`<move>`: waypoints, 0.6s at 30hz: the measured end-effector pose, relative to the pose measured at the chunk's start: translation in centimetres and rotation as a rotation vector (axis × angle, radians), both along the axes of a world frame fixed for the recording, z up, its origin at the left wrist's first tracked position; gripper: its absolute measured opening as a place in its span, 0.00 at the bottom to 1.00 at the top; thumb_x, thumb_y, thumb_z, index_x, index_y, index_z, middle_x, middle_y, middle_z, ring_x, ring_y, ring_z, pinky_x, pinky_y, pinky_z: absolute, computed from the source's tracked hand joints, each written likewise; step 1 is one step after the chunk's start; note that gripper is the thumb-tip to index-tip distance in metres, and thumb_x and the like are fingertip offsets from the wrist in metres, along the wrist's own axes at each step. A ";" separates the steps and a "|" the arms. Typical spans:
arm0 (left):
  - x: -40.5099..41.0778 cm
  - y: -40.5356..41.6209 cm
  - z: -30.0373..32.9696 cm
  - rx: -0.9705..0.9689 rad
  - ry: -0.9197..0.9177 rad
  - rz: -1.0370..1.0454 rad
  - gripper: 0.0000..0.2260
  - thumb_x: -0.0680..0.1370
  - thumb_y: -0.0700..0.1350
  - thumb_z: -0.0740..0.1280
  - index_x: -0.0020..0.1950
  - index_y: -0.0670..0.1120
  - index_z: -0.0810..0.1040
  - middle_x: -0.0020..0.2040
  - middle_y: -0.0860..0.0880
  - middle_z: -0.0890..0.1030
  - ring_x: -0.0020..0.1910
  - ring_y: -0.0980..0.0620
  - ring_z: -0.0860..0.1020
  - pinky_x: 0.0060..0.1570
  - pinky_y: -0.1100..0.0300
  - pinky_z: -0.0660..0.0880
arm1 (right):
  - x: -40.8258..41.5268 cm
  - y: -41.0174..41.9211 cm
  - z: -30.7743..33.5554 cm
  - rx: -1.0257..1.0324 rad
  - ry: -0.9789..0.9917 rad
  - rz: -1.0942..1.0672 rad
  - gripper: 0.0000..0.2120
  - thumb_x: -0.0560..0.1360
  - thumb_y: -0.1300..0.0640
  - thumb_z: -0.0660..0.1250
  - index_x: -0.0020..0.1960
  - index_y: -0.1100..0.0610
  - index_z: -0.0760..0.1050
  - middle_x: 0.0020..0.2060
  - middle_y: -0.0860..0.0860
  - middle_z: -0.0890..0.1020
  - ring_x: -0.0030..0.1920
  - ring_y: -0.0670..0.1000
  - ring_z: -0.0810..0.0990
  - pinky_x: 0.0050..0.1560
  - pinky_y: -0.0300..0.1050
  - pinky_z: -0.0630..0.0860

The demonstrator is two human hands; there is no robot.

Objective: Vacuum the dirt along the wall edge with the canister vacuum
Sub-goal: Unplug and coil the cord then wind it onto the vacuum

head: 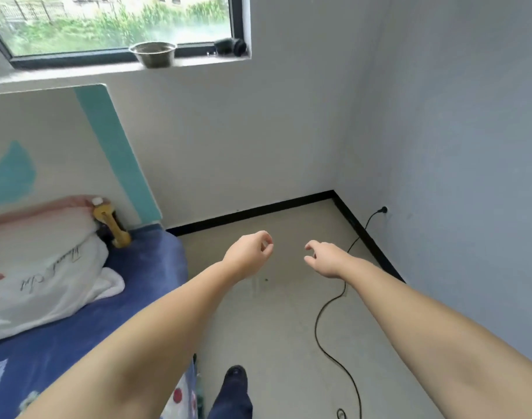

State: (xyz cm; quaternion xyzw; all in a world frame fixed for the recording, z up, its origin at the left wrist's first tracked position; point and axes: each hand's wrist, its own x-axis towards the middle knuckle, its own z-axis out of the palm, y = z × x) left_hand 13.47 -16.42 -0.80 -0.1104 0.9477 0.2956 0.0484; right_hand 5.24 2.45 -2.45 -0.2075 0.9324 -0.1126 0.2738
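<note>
Both my arms stretch out over the beige floor toward the room corner. My left hand (252, 252) hangs with fingers loosely curled and holds nothing. My right hand (323, 258) also hangs empty, fingers relaxed. A black power cord (331, 303) runs across the floor from a plug in a wall socket (383, 210) on the right wall. A black skirting board (258, 210) lines the wall edges. A few dark specks of dirt (266, 279) lie on the floor under my hands. No canister vacuum is in view.
A bed with a blue sheet (131, 297) and white pillow (41, 267) fills the left. A yellow bottle (110, 225) leans at the headboard. A metal bowl (153, 54) sits on the window sill. My dark shoe and trouser leg (233, 391) show at the bottom.
</note>
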 end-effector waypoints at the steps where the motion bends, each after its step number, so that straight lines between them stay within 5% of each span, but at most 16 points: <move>1: -2.3 -1.0 0.3 0.007 -0.004 -0.019 0.09 0.81 0.48 0.59 0.57 0.49 0.76 0.44 0.55 0.76 0.41 0.52 0.75 0.43 0.58 0.74 | -1.9 -0.9 0.2 -0.003 -0.008 -0.036 0.21 0.82 0.50 0.54 0.73 0.54 0.62 0.64 0.56 0.73 0.61 0.56 0.74 0.61 0.52 0.72; 13: -28.1 -2.1 0.9 -0.016 -0.131 -0.392 0.11 0.80 0.47 0.58 0.58 0.47 0.75 0.52 0.50 0.80 0.47 0.47 0.79 0.48 0.54 0.78 | -20.7 -0.9 -0.3 -0.037 -0.022 -0.361 0.21 0.81 0.50 0.55 0.73 0.54 0.62 0.62 0.54 0.74 0.58 0.54 0.75 0.59 0.52 0.73; 18: -38.2 -0.2 1.3 0.040 -0.105 -0.394 0.10 0.80 0.47 0.58 0.58 0.47 0.75 0.49 0.51 0.79 0.46 0.47 0.79 0.46 0.54 0.77 | -30.3 1.1 -1.2 -0.043 -0.013 -0.430 0.21 0.81 0.50 0.57 0.72 0.55 0.64 0.58 0.55 0.77 0.53 0.54 0.76 0.55 0.47 0.74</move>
